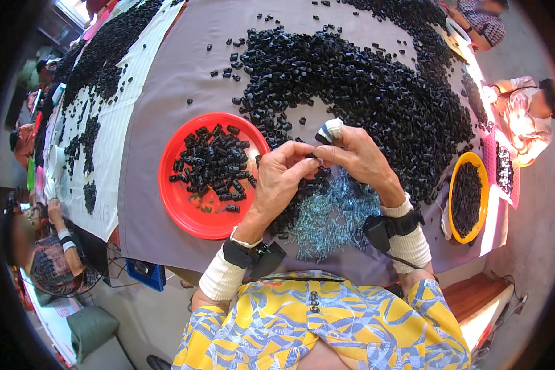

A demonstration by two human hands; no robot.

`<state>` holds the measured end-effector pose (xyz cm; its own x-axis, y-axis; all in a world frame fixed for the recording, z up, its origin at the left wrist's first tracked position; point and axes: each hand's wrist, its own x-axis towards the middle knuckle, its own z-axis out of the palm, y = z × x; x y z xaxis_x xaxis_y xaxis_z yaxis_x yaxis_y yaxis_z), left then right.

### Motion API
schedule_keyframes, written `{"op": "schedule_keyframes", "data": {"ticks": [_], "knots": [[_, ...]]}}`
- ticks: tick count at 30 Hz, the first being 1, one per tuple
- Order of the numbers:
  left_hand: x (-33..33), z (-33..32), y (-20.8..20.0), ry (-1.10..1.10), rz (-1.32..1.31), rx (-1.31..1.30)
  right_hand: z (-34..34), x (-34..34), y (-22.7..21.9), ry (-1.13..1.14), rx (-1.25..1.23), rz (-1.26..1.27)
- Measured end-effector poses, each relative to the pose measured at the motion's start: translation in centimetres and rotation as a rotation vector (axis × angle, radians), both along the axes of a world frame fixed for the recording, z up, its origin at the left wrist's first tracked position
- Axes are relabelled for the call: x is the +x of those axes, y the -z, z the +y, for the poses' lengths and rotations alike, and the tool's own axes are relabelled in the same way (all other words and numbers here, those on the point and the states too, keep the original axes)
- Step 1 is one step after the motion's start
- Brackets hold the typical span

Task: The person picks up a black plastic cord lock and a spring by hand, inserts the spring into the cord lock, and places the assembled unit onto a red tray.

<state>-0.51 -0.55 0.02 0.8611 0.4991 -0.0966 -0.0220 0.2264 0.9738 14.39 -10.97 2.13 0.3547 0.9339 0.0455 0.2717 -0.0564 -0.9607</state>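
My left hand and my right hand meet over the table, fingertips pinched together. Between them is a small black plastic part, mostly hidden by the fingers. A striped cloth cover sits on a finger of my right hand. Just below my hands lies a heap of small translucent bluish pieces, maybe springs. Beyond spreads a wide pile of small black plastic parts. To the left of my left hand stands a red basin, holding many black cylindrical parts.
A yellow bowl of long black pieces stands at the right, with a pink basket behind it. A blue tray is below the table's left edge. Other people sit along both sides. More black parts cover a white cloth at left.
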Motion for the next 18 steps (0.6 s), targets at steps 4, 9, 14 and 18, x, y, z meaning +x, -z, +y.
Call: {"op": "schedule_keyframes", "data": {"ticks": [4,9,14,18], "knots": [[-0.1,0.2,-0.1,-0.013,-0.018,0.026,0.5,0.3,-0.4,-0.015,-0.082,-0.079],[-0.3,0.6,-0.2,-0.054,-0.034,-0.041,1.3,0.7,0.0,0.008,-0.052,-0.033],[-0.7,1.5,-0.2,-0.123,-0.048,-0.148,3.3,3.4,2.2,0.151,-0.104,-0.396],[-0.9,1.7,0.1,-0.179,-0.049,-0.202,5.3,4.0,6.1,0.141,-0.115,-0.618]]}}
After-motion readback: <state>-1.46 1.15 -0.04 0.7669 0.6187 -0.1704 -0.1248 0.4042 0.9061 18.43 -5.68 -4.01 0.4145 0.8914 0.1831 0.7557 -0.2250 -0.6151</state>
